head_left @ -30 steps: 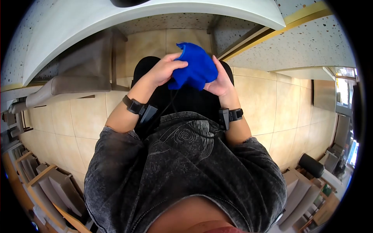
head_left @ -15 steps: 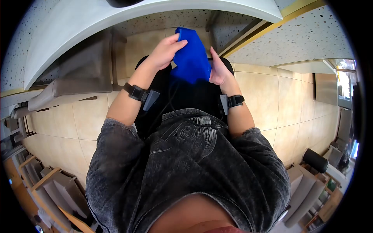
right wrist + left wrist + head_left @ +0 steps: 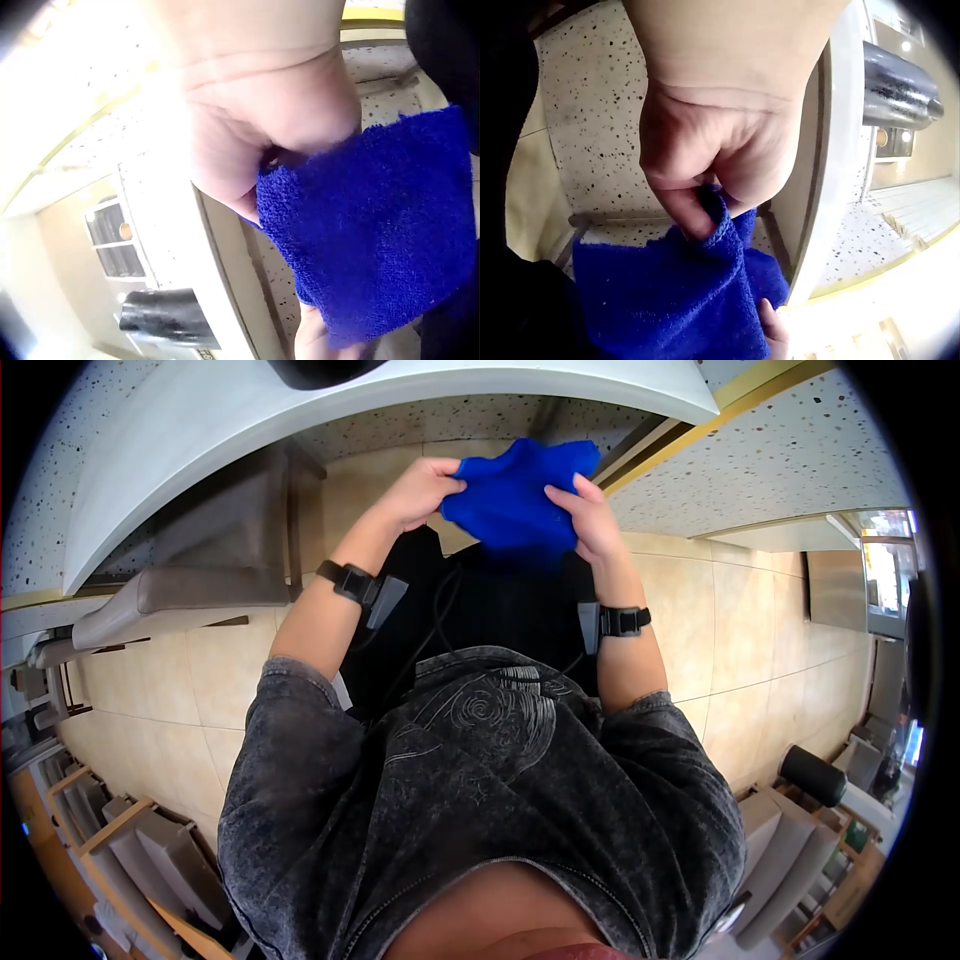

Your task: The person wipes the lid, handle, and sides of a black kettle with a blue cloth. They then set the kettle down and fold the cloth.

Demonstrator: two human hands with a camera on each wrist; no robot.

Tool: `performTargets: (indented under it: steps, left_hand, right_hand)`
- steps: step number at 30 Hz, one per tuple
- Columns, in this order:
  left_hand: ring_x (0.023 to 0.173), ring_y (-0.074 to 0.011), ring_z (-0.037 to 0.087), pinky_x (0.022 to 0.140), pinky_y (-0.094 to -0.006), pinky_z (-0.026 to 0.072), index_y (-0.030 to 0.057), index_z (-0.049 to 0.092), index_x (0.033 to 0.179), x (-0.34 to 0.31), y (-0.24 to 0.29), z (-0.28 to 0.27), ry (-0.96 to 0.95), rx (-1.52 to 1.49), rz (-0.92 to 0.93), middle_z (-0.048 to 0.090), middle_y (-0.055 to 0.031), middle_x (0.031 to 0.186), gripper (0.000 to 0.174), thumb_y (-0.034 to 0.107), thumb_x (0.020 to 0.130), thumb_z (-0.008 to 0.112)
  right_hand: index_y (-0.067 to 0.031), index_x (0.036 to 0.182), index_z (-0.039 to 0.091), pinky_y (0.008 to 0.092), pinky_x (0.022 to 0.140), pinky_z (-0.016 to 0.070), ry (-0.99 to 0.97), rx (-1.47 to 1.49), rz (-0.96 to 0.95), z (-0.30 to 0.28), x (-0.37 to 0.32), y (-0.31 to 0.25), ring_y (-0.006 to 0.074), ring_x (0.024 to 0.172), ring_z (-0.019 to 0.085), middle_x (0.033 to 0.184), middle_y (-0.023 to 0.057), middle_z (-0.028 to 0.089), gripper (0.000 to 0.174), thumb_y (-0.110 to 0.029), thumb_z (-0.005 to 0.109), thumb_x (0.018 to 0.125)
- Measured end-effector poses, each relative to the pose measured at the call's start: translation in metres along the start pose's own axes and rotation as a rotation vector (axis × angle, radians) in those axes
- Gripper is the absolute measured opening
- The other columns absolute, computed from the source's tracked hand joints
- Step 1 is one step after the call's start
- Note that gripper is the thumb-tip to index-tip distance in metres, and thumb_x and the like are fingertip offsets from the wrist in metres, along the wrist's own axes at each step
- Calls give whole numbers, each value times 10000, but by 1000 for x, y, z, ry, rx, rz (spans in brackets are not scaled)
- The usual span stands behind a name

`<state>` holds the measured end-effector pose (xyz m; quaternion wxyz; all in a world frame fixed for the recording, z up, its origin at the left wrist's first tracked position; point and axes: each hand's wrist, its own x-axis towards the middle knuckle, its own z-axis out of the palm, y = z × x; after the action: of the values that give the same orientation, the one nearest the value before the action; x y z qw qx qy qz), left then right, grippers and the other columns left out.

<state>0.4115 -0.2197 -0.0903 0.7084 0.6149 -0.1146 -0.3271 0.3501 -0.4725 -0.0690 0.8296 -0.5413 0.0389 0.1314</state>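
A blue terry cloth (image 3: 515,495) is spread between both hands above the dark-trousered lap. At its left edge the left hand (image 3: 422,493) pinches it between thumb and fingers; in the left wrist view a fold of the cloth (image 3: 667,289) runs up into that grip. The right hand (image 3: 594,525) holds the opposite side, thumb lying over the top of the fabric. Seen from the right wrist, the cloth (image 3: 367,232) hangs from between the right hand's thumb and fingers (image 3: 274,120), its looped pile showing.
The white table edge (image 3: 400,412) curves just beyond the hands, with a dark round object (image 3: 325,368) on it. A speckled counter (image 3: 760,470) stands to the right, a grey-brown chair (image 3: 200,580) to the left. Tiled floor (image 3: 690,620) lies below; a black cable (image 3: 440,605) hangs near the lap.
The cloth swung from hanging down off the left hand to being stretched sideways. The right hand moved from an open pose beside it to pinching its right side.
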Motion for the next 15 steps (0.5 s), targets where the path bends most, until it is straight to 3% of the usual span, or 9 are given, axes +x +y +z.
performTargets:
  steps: [1,2,4,6,7,9,10,14,15]
  left_hand:
    - [983,-158,637,849,-269,515,-2,678,1127,-5,10,6,41,9,114,674,-111,1095,300,-73,889,510]
    - [983,-158,637,849,-269,515,-2,678,1127,-13,20,13,41,8,115,674,-111,1095,300,-73,889,510]
    - [971,-162,640,824,-277,516,-48,713,957,-30,42,28,38,226,539,684,-98,1100,308,-158,826,457]
    - [988,-173,634,842,-283,503,-52,707,911,-32,38,23,8,338,465,675,-106,1135,293,-170,816,456]
    - [990,-178,634,850,-283,498,-40,703,878,-28,30,22,18,429,425,659,-123,1181,289,-167,821,450]
    - [1001,-211,642,875,-292,494,-18,660,729,-17,17,23,37,365,360,608,-152,1295,240,-133,808,465]
    - [999,-176,624,873,-295,487,-24,664,709,-21,19,23,39,618,419,605,-150,1304,222,-118,759,470]
    - [1097,-236,611,933,-303,465,-36,643,698,-21,16,26,127,597,559,610,-168,1290,261,-142,684,405]
    - [1123,-252,605,951,-306,457,-36,665,725,-25,19,30,166,607,622,618,-165,1278,315,-151,669,378]
  right_hand:
    - [-31,1229,578,308,878,515,0,-3,-1,-12,-1,1,149,1033,611,1152,75,644,321,13,563,911]
    - [-24,1194,596,286,862,505,-180,-198,-230,-32,-5,6,122,1003,599,1114,55,651,299,28,568,900]
    - [-17,1159,613,264,846,495,-357,-392,-458,-29,-15,-4,95,974,587,1077,36,658,279,44,573,889]
    - [-2,1056,645,265,845,483,-49,-619,-482,-3,-33,-27,82,946,560,1034,13,651,205,68,557,885]
    - [0,924,677,284,872,474,-81,-493,-348,-5,-27,-29,131,934,586,1084,52,633,194,110,540,842]
    - [2,870,679,294,890,467,-99,-601,-438,-35,-3,-1,163,970,592,1124,72,618,204,128,530,809]
    - [4,816,681,304,908,460,-111,-707,-515,-32,3,-1,194,1005,598,1164,92,604,218,145,521,775]
    - [-18,818,723,302,907,446,-104,-627,-492,-22,-14,-7,193,982,587,1209,104,578,261,133,516,772]
    - [-16,1000,712,295,892,460,-134,-705,-619,-20,-12,-8,175,986,581,1211,103,578,289,107,517,827]
